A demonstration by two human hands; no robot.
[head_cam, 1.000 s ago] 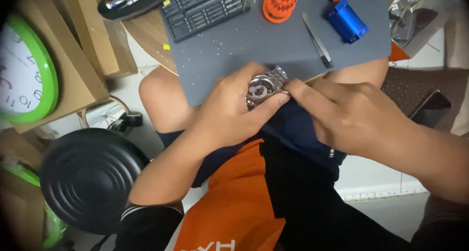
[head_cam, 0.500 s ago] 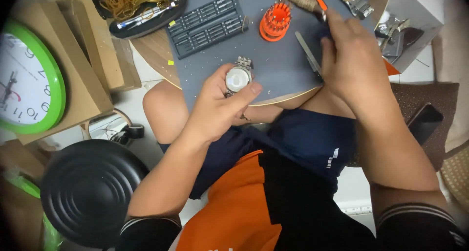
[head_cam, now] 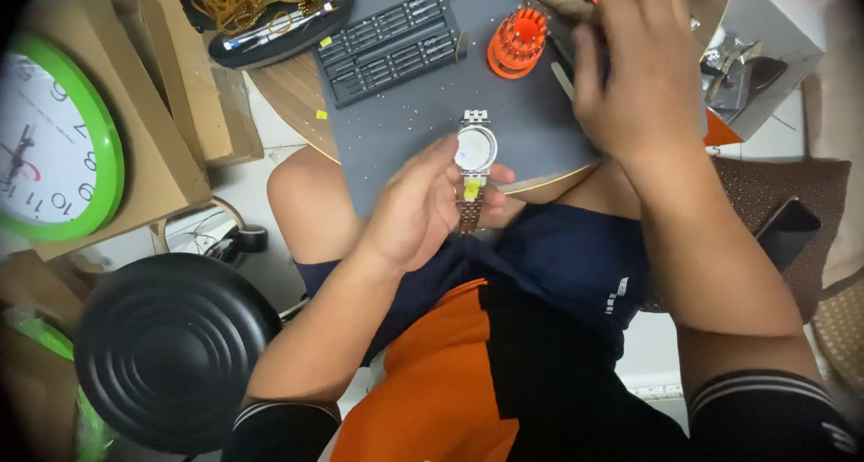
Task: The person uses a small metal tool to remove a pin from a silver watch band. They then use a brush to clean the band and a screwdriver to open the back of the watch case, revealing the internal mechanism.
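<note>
In the middle of the frame the left hand (head_cam: pixel 421 212) holds a silver wristwatch (head_cam: pixel 473 161) at the near edge of a grey work mat (head_cam: pixel 405 125). The fingers are curled around the metal band and the thumb lies along the side of the round case, so the hand is closed on the watch. The case shows a pale, plain round face turned up to the camera, and a small yellow tag sits on the band just below it.

The right hand (head_cam: pixel 634 71) is at the upper right of the frame, over the far part of the mat. The fingers are bent downward and close together, but the back of the hand hides what is under them, so one cannot tell if it grips something.

Just left of this hand stands an orange round tool holder (head_cam: pixel 516 44). Further left on the mat lies a dark screwdriver bit case (head_cam: pixel 387 44). At the top left a black tray (head_cam: pixel 261 41) holds yellow rubber bands. A wall clock with green rim (head_cam: pixel 54 147) lies at the left edge, and a black round stool (head_cam: pixel 171 349) is at the lower left.
</note>
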